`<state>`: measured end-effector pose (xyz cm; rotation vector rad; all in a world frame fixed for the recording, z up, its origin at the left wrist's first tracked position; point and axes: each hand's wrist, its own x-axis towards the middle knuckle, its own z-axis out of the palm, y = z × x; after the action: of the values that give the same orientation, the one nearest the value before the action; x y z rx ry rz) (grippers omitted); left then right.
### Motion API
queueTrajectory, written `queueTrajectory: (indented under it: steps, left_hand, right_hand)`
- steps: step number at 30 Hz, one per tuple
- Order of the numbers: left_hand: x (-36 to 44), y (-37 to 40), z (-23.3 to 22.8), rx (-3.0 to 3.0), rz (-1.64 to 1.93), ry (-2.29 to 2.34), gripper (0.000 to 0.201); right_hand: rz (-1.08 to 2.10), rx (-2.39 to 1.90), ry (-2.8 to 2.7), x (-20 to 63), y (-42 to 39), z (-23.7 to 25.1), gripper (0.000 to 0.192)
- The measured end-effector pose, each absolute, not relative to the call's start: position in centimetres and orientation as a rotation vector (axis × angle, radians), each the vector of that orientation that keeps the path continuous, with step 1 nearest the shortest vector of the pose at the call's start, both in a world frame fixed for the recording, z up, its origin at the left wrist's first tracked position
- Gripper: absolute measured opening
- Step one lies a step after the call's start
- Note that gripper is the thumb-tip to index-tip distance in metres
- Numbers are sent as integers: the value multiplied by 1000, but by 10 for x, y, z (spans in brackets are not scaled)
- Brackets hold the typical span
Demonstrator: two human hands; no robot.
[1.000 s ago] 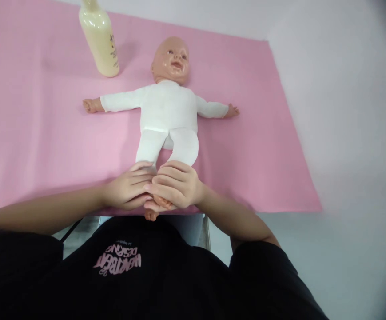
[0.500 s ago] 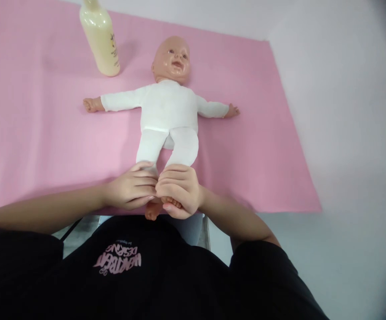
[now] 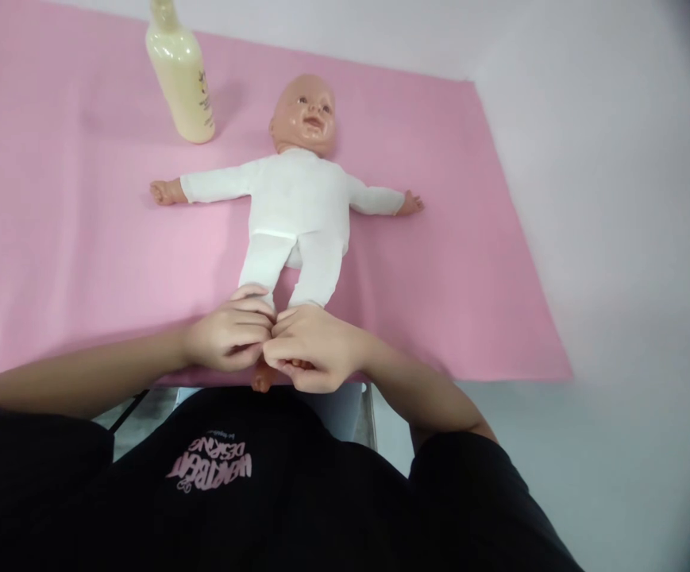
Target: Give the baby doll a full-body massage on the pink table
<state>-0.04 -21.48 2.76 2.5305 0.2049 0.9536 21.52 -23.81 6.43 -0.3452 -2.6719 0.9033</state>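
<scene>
A baby doll (image 3: 298, 195) with a white cloth body lies on its back on a pink mat (image 3: 440, 302), arms spread wide and feet toward me. My left hand (image 3: 233, 332) is wrapped round the lower part of the doll's leg on the left. The other lower leg is inside my right hand (image 3: 314, 345), whose fingers are curled over it and hide most of that foot. Both hands touch each other between the legs. One bare doll foot (image 3: 262, 375) pokes out below my left hand, at the mat's near edge.
A pale yellow pump bottle (image 3: 183, 83) stands on the mat, left of the doll's head. The mat's near edge runs just in front of my black shirt (image 3: 297, 485). A white surface (image 3: 630, 238) lies beyond the mat on the right.
My right hand has turned and closed further over the foot, shifting slightly left, and the toes it showed are now mostly covered. The doll's legs have shifted slightly left.
</scene>
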Motion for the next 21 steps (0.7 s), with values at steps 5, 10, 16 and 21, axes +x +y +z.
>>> queueTrajectory:
  steps: [5,10,16,21]
  left_hand:
    - [0,-212,25,2487,935,326,24]
    - [1,-208,27,2407,941,424,28]
    - [5,-201,25,2383,990,439,29]
    - [4,-199,19,2402,967,449,36]
  right_hand:
    - [956,-503,-2725,214,-241,61,17]
    - [996,-573,-2777,212,-240,58,18]
    - [1429,-535,-2738,212,-231,62,12]
    - [2108,-535,-2349,215,-224,63,18]
